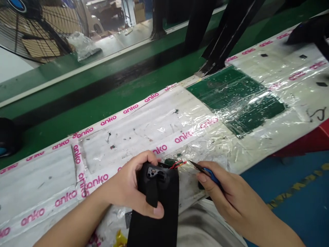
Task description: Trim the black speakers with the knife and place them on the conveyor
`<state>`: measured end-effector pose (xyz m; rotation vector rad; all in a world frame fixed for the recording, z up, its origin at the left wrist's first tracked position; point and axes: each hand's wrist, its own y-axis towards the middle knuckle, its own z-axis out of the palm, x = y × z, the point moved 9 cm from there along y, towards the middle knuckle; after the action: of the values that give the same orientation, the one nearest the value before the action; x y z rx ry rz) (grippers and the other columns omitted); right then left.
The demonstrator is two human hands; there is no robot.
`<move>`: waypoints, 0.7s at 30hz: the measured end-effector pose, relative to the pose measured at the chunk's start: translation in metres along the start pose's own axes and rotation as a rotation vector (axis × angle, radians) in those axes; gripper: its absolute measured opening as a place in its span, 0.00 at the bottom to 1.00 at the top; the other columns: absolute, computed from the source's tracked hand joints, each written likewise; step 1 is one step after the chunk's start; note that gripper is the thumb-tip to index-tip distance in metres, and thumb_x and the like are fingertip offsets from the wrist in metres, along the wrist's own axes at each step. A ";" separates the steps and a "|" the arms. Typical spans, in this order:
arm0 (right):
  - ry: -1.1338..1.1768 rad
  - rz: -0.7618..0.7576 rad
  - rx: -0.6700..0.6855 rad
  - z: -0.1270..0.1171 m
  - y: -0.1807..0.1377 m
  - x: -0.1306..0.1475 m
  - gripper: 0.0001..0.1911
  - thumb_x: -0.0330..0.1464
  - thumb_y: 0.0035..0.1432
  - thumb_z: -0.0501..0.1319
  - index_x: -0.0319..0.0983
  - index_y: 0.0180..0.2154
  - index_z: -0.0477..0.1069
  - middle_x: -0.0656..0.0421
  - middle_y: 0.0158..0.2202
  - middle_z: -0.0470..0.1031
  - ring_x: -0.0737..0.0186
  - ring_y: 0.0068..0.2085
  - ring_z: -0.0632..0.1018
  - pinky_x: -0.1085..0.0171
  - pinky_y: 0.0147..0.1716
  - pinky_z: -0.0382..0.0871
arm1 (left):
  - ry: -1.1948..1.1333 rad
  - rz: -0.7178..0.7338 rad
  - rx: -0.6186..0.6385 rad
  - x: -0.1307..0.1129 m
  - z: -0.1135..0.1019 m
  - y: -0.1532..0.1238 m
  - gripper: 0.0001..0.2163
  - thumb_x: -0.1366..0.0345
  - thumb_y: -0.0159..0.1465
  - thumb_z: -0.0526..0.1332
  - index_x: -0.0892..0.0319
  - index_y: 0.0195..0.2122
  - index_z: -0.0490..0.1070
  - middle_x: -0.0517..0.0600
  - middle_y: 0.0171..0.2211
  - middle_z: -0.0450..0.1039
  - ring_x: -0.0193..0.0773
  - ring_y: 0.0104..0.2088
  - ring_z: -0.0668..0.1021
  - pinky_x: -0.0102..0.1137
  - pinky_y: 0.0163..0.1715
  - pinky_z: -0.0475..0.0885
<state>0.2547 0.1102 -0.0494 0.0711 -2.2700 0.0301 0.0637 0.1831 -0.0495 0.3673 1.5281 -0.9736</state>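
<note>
**Black strap in your left hand, blue-handled cutter in your right**

Your left hand (128,187) grips the black strap piece (156,202) at the near edge of the workbench (46,185). Your fingers curl over its top from the left, and your thumb presses across the front, so the piece is pinched upright between them. A small metal fitting (153,172) shows on its upper face, just beside your fingertips. The strap's lower end hangs down past the bench edge towards your lap.

Red wires (178,164) stick out from the top right corner of the strap piece. Your right hand (226,195) holds a blue-handled cutter (205,170), fingers closed round the handle and thumb laid along it. Its dark tip points left and sits just beside the wires; you cannot tell whether it touches them.

The bench is wrapped in clear film and pink-lettered white tape (108,120). A green conveyor belt (102,99) runs behind it, and a fan (38,27) stands at the far left.
</note>
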 end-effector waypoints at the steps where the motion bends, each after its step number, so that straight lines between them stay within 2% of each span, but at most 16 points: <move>1: 0.011 0.006 -0.001 0.000 0.000 -0.001 0.10 0.37 0.79 0.51 0.46 0.52 0.69 0.63 0.32 0.80 0.60 0.28 0.80 0.64 0.26 0.70 | 0.009 0.008 0.020 0.000 -0.001 0.002 0.29 0.63 0.45 0.79 0.51 0.44 0.65 0.52 0.45 0.77 0.47 0.42 0.81 0.34 0.35 0.77; 4: 0.058 0.039 0.016 0.001 0.001 -0.004 0.11 0.39 0.79 0.51 0.46 0.52 0.69 0.63 0.32 0.80 0.60 0.29 0.80 0.64 0.26 0.69 | 0.050 0.010 0.060 -0.005 -0.005 0.005 0.26 0.65 0.47 0.79 0.52 0.44 0.68 0.51 0.43 0.76 0.49 0.47 0.80 0.38 0.43 0.77; 8: 0.183 0.114 0.037 -0.001 0.003 -0.013 0.12 0.42 0.79 0.51 0.45 0.49 0.70 0.64 0.28 0.74 0.61 0.26 0.76 0.63 0.24 0.68 | 0.091 -0.001 0.071 -0.015 -0.012 0.003 0.25 0.67 0.48 0.78 0.53 0.44 0.69 0.50 0.44 0.75 0.48 0.47 0.78 0.38 0.46 0.76; 12: 0.443 0.228 0.010 -0.001 0.004 -0.030 0.15 0.47 0.77 0.54 0.45 0.41 0.68 0.66 0.24 0.66 0.63 0.22 0.69 0.64 0.21 0.66 | 0.160 -0.032 0.079 -0.016 -0.014 -0.002 0.29 0.64 0.50 0.77 0.52 0.53 0.71 0.53 0.49 0.76 0.49 0.47 0.79 0.39 0.47 0.77; 14: 0.513 0.264 -0.019 0.000 0.005 -0.035 0.16 0.49 0.77 0.54 0.46 0.40 0.66 0.67 0.22 0.63 0.64 0.20 0.67 0.65 0.19 0.66 | 0.219 -0.003 0.073 -0.018 -0.014 -0.004 0.29 0.64 0.52 0.75 0.52 0.55 0.72 0.53 0.51 0.76 0.49 0.48 0.79 0.41 0.49 0.77; 18: 0.539 0.292 -0.064 -0.002 0.008 -0.033 0.18 0.50 0.76 0.54 0.46 0.39 0.66 0.67 0.22 0.63 0.65 0.20 0.65 0.65 0.19 0.65 | 0.303 0.078 0.057 -0.026 -0.007 -0.008 0.25 0.63 0.57 0.73 0.51 0.56 0.73 0.54 0.52 0.74 0.52 0.51 0.78 0.42 0.51 0.75; 21: 0.581 0.320 -0.081 -0.003 0.003 -0.034 0.16 0.50 0.75 0.56 0.47 0.39 0.69 0.65 0.22 0.64 0.64 0.20 0.66 0.65 0.18 0.65 | 0.362 0.080 -0.037 -0.033 -0.001 -0.010 0.16 0.59 0.66 0.69 0.51 0.54 0.73 0.54 0.52 0.73 0.50 0.54 0.77 0.44 0.58 0.73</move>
<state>0.2785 0.1144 -0.0737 -0.3071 -1.6799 0.1125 0.0632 0.1879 -0.0154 0.5981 1.8396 -0.8454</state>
